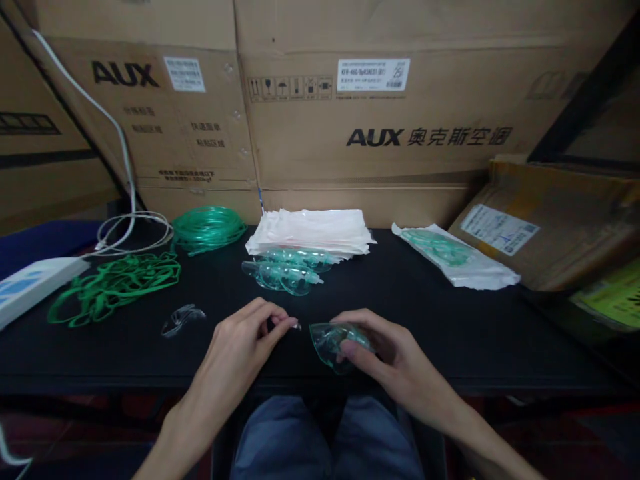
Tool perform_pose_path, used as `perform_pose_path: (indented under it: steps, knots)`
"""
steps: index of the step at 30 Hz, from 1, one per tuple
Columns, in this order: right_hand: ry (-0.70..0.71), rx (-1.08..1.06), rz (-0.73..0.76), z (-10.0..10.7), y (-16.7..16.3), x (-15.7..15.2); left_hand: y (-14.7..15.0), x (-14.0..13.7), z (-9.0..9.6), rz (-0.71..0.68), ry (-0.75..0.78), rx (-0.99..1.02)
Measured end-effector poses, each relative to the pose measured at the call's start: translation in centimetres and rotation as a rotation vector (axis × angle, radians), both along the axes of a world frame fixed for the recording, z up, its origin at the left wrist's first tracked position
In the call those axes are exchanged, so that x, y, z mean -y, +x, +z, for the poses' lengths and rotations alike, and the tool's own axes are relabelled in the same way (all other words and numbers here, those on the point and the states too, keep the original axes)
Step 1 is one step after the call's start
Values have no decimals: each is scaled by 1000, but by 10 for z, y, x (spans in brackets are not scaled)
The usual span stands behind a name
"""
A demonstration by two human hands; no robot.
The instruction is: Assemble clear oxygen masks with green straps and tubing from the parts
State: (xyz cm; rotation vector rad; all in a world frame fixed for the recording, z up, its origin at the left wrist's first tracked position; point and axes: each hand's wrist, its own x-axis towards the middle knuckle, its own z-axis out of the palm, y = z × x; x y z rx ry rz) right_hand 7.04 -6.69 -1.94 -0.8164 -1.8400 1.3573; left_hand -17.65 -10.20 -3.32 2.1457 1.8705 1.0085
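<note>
Fingers of the right hand (387,343) grip a clear green mask (325,339) over the table (430,303); the left hand (245,333) pinches a piece (297,326) too tiny to identify. Light, bendy, probably slippery, the mask should hold best by its middle, not its edge.

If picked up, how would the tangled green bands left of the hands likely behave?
The green bands would probably hang floppy, since they lie in loose, limp bends. Lifting one would likely drag others, as their loops cross. They look thin, so the bunch is probably light.
</note>
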Motion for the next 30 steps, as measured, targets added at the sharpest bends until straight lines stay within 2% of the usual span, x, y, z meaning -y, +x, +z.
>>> perform_pose_path:
  steps: [3, 8, 13, 16, 20, 25, 30]
  knots:
    - [-26, -46, 33, 3, -8, -1, 4, 2, -1, 36, 46, -43]
    - [112, -70, -73, -1, -15, 2, 12, 6, 0, 28, 100, -90]
    - [167, -80, -152, -9, -12, -1, 7, 8, 6, 4, -17, 41]
    - [202, -44, -128, -10, -12, -3, -2, 8, 5, -82, -9, 135]
    - [187, -43, -138, -13, -13, -4, -8, 6, -1, -267, -30, 58]
    - [164, -41, -194, -14, -13, -2, -8, 3, -4, -278, -84, 14]
    - [203, 44, -221, -12, -14, -1, -7, 4, -3, -288, -32, 120]
